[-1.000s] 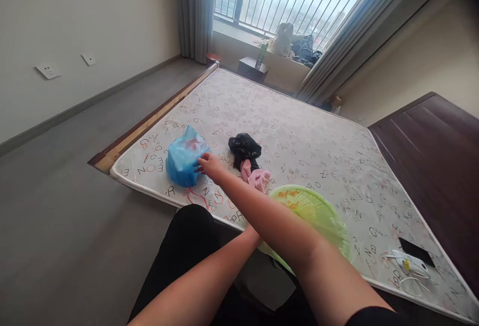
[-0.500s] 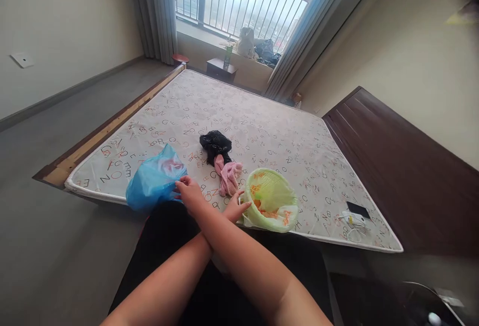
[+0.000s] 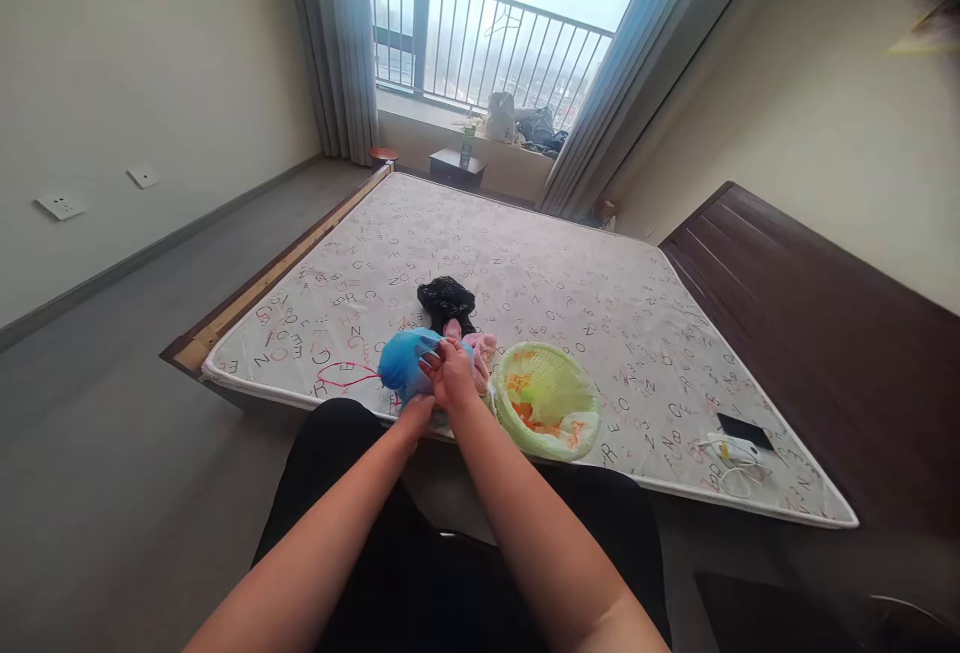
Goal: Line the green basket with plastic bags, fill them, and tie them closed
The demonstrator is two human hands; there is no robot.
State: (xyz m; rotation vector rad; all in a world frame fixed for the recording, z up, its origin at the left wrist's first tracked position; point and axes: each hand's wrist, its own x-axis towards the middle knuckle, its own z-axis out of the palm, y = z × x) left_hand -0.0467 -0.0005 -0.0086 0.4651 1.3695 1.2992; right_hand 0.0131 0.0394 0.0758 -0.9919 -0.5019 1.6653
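Note:
A blue plastic bag [image 3: 405, 358] is bunched up at the near edge of the mattress, and a thin red drawstring [image 3: 346, 373] trails from its left side. My right hand [image 3: 454, 378] grips the bag from the right, its fingers bent against the plastic. Lower down, my left hand [image 3: 418, 415] holds the bag's underside, with most of its fingers hidden. Just behind my right hand lies a pink cloth [image 3: 482, 353], partly covered. A crumpled black plastic bag [image 3: 446, 298] touches it farther back. To the right stands a basket lined with a pale green bag [image 3: 581, 388], with orange patches visible inside.
The bare mattress [image 3: 540, 263] has a letter print and a wooden frame [image 3: 285, 263] along its left. A black phone [image 3: 744, 430] and a white device with a cable [image 3: 739, 451] lie at right. The dark headboard [image 3: 787, 333] rises there.
My crossed arms have uncrossed. My right hand has brought the blue bag rightward, now more bunched, with its red drawstring showing. My left hand has left the basket's side for the bag.

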